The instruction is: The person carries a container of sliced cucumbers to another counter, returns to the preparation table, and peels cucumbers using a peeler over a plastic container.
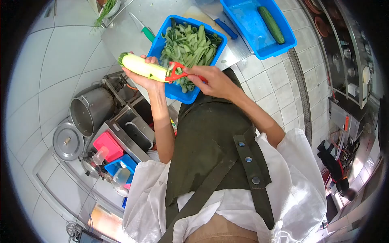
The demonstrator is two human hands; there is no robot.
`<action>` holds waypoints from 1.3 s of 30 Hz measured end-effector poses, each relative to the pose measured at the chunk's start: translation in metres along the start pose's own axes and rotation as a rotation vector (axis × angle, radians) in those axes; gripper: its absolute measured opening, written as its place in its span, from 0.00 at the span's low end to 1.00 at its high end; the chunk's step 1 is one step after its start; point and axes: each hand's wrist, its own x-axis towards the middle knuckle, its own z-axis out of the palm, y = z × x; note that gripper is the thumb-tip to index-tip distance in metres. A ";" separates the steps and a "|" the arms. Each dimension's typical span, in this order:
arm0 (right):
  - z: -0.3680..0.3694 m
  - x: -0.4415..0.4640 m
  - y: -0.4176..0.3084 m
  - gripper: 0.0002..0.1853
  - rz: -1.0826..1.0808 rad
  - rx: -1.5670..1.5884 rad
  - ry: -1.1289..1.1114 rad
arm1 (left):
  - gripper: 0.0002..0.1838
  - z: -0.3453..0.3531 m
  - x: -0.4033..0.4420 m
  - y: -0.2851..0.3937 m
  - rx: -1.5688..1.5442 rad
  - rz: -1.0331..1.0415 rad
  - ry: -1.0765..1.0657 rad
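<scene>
My left hand (146,81) is wrapped round a mostly peeled, pale cucumber (139,67) with green skin left at its far tip. A red peeler (175,72) is gripped in my right hand (212,80), its head against the near end of the cucumber. Both hands are over the near side of a blue tub (180,97). Heaped in that tub are long green peelings (190,44). The fingertips of my left hand show along the cucumber's upper side.
A second blue tub (243,24) at the upper right holds one unpeeled cucumber (271,25). Knives with a green handle (148,34) and a blue handle (226,28) lie near the peelings on the metal table (121,34). A large pot (91,109) stands at left.
</scene>
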 end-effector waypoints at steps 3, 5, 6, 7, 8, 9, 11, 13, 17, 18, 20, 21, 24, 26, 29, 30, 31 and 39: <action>-0.029 -0.010 0.004 0.11 0.095 -0.337 -0.198 | 0.29 -0.002 0.002 -0.001 -0.085 0.002 -0.027; -0.031 -0.017 0.011 0.11 0.152 -0.208 -0.171 | 0.28 -0.008 0.004 0.006 -0.190 -0.015 -0.033; -0.029 -0.019 0.007 0.10 0.139 -0.152 -0.062 | 0.28 -0.010 0.003 0.010 -0.228 -0.037 -0.063; -0.033 -0.015 0.005 0.10 0.113 -0.107 0.047 | 0.27 -0.011 0.007 0.008 -0.277 -0.052 -0.105; -0.033 -0.008 -0.005 0.10 0.113 -0.109 0.045 | 0.28 -0.007 0.005 0.010 -0.283 -0.086 -0.059; -0.029 0.002 -0.021 0.10 0.145 -0.023 0.025 | 0.28 -0.006 0.002 0.011 -0.276 -0.087 -0.051; -0.013 0.014 -0.027 0.09 0.169 0.061 0.011 | 0.29 -0.002 0.003 0.006 -0.025 -0.010 -0.173; 0.002 0.014 -0.019 0.10 0.153 0.108 -0.111 | 0.30 0.002 0.006 0.005 -0.058 -0.015 -0.176; -0.030 -0.009 0.002 0.10 0.211 -0.151 -0.349 | 0.32 -0.003 0.012 0.021 -0.310 -0.049 -0.028; -0.032 -0.015 -0.001 0.10 0.232 -0.136 -0.281 | 0.31 -0.006 0.011 0.025 -0.169 -0.002 -0.086; -0.033 -0.012 -0.001 0.11 0.259 -0.180 -0.165 | 0.30 -0.006 0.017 0.021 -0.050 0.062 -0.159; -0.028 -0.014 -0.004 0.12 0.305 -0.200 -0.046 | 0.28 -0.008 0.011 0.024 0.148 -0.028 -0.006; -0.017 -0.002 -0.005 0.18 0.414 -0.156 0.028 | 0.27 0.020 -0.014 0.014 0.727 0.035 0.313; 0.001 0.018 -0.017 0.19 0.474 -0.030 0.033 | 0.28 0.028 -0.028 0.001 0.782 0.063 0.322; 0.028 0.029 -0.002 0.21 0.550 0.216 -0.026 | 0.28 0.040 -0.044 -0.007 0.731 0.082 0.338; 0.032 0.032 0.007 0.22 0.567 0.326 -0.097 | 0.29 0.038 -0.047 -0.006 0.659 0.050 0.311; 0.032 0.032 0.018 0.22 0.567 0.327 -0.104 | 0.30 0.034 -0.050 -0.005 0.584 0.020 0.288; 0.022 0.041 0.004 0.30 0.503 0.178 -0.030 | 0.34 0.001 -0.046 0.024 0.132 -0.272 0.221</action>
